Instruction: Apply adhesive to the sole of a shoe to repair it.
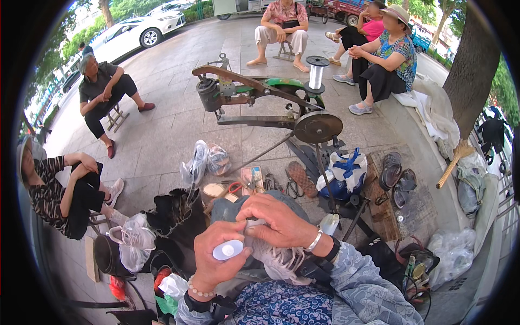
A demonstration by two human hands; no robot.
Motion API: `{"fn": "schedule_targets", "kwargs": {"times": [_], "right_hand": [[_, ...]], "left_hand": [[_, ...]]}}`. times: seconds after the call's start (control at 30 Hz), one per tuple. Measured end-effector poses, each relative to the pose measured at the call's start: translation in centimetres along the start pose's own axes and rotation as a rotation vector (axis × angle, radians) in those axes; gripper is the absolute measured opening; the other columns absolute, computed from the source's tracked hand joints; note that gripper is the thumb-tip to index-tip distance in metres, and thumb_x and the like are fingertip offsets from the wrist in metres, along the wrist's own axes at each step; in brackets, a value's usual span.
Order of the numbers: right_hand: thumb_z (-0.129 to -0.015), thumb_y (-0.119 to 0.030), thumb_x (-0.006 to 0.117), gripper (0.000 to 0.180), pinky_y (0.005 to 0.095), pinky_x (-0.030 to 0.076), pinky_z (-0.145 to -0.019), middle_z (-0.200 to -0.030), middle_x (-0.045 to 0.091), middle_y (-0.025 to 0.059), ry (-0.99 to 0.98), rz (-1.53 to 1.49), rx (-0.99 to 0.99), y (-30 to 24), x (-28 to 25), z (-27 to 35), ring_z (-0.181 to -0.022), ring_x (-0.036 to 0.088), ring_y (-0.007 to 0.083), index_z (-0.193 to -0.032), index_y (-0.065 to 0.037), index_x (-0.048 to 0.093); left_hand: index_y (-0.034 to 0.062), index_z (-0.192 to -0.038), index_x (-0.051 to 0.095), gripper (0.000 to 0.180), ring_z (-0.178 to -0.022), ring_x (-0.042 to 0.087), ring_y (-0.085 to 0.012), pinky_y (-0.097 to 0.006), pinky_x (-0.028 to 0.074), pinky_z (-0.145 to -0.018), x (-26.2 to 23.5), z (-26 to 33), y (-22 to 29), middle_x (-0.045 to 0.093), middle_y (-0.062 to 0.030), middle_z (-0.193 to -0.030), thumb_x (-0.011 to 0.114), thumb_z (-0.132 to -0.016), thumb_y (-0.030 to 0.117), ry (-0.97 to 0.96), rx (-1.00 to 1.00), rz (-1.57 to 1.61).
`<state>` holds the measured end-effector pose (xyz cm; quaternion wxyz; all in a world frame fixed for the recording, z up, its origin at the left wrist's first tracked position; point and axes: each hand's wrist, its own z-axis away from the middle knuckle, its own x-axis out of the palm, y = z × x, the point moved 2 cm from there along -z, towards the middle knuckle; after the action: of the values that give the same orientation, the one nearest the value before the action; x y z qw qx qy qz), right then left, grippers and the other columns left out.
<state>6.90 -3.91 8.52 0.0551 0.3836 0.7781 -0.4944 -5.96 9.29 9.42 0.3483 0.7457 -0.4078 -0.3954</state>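
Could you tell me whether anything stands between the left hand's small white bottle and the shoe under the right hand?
Nothing visible does: the left hand holds the small white bottle right beside the shoe, which the right hand grips from above.

White shoe [273, 254] on lap; small white bottle [228, 249] upright.

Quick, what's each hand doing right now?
Left hand: closed around a small white bottle.
Right hand: closed, gripping the grey-white sneaker on the lap.
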Motion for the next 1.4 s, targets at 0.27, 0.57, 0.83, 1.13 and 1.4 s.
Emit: {"fn": "schedule_targets", "kwargs": {"times": [0.27, 0.57, 0.83, 1.13, 1.4], "right_hand": [[-0.078, -0.013, 0.066, 0.025, 0.0396, 0.041, -0.084, -0.095, 0.058, 0.0095, -0.007, 0.003, -0.003, 0.0, 0.4, -0.1, -0.092, 0.055, 0.0301, -0.101, -0.006, 0.059], [-0.078, -0.012, 0.065, 0.025, 0.0396, 0.039, -0.088, -0.096, 0.058, 0.009, -0.03, -0.011, 0.03, 0.0, 0.5, -0.3, -0.096, 0.054, 0.0291, -0.101, -0.006, 0.059], [-0.075, -0.007, 0.064, 0.025, 0.0403, 0.041, -0.087, -0.096, 0.058, 0.01, -0.02, 0.02, 0.002, 0.0, 0.3, -0.5, -0.094, 0.055, 0.0304, -0.1, -0.005, 0.059], [-0.074, -0.006, 0.066, 0.026, 0.0388, 0.044, -0.086, -0.095, 0.061, 0.0133, -0.018, -0.025, 0.072, -0.4, 0.0, -0.1, -0.093, 0.058, 0.0311, -0.1, -0.003, 0.062], [-0.073, -0.006, 0.067, 0.027, 0.0369, 0.045, -0.083, -0.096, 0.059, 0.0122, 0.029, -0.035, 0.095, -0.1, 0.0, 0.0, -0.092, 0.057, 0.0305, -0.099, -0.001, 0.062]], "left_hand": [[0.0026, -0.085, 0.064, 0.027, -0.088, 0.067, -0.026, -0.033, 0.051, -0.077, -0.1, 0.3, -0.2, 0.068, -0.0176, -0.097, 0.077, -0.061, 0.004, 0.017, -0.005, 0.0], [0.0027, -0.084, 0.064, 0.026, -0.088, 0.067, -0.0261, -0.033, 0.051, -0.077, -0.3, 0.3, -0.2, 0.068, -0.0179, -0.096, 0.077, -0.061, 0.003, 0.023, -0.006, 0.011], [0.0028, -0.086, 0.065, 0.024, -0.09, 0.065, -0.0229, -0.032, 0.049, -0.079, -0.3, 0.2, -0.5, 0.067, -0.0166, -0.1, 0.076, -0.064, 0.003, 0.03, -0.03, 0.009], [0.0023, -0.09, 0.066, 0.025, -0.091, 0.065, -0.0256, -0.034, 0.049, -0.081, 0.2, 0.4, -0.5, 0.067, -0.0154, -0.103, 0.075, -0.067, 0.003, 0.005, 0.053, 0.056], [0.0043, -0.088, 0.064, 0.022, -0.092, 0.065, -0.0256, -0.033, 0.049, -0.08, 0.4, 0.3, -0.7, 0.067, -0.0134, -0.102, 0.074, -0.068, 0.005, 0.006, 0.037, 0.062]]}}
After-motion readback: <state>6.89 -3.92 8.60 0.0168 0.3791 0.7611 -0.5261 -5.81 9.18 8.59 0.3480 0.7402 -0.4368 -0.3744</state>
